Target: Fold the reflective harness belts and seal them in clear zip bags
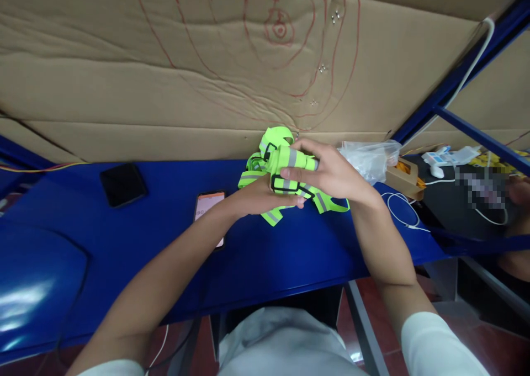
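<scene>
A neon-green strap harness with grey reflective bands and black buckles is bunched up above the blue table. My left hand grips it from below, fingers closed under the bundle. My right hand wraps over the top, fingers curled round a rolled section of the strap. Loose ends of the harness hang down onto the table near both hands.
A phone with a lit screen lies left of my hands, a dark phone farther left. A clear plastic bag, a small cardboard box and a white cable sit right. A cardboard wall backs the table.
</scene>
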A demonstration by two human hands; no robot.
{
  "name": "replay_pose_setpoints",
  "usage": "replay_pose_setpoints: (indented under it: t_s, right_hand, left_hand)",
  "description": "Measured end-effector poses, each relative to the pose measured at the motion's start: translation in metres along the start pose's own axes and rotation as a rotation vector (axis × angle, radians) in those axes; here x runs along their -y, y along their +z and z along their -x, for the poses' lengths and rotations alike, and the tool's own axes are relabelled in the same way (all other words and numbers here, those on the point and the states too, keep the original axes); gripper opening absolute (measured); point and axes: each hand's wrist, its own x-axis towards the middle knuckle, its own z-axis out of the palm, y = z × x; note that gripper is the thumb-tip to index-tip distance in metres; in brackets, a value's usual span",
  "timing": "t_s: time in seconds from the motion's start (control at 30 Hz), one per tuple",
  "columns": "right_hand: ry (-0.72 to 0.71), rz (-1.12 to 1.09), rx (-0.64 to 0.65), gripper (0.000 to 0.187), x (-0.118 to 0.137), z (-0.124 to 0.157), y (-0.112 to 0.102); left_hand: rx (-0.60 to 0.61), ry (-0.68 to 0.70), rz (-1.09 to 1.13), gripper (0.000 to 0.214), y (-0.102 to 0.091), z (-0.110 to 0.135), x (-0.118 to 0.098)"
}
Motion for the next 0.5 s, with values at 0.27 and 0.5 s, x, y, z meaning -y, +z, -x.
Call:
replay_pose_setpoints:
  t_s: [0.27, 0.5]
  right_hand:
    - [0.085, -0.280, -0.003, 0.040, 0.014, 0.006, -0.007]
    - [0.136, -0.311, -0.003, 0.041, 0.018, 0.009, -0.001]
  left_hand:
    - [0.154, 0.019, 0.031, 0.036, -0.014, 0.011, -0.008]
    - [0.043, 0.023, 0.024, 0.058, -0.024, 0.011, -0.007]
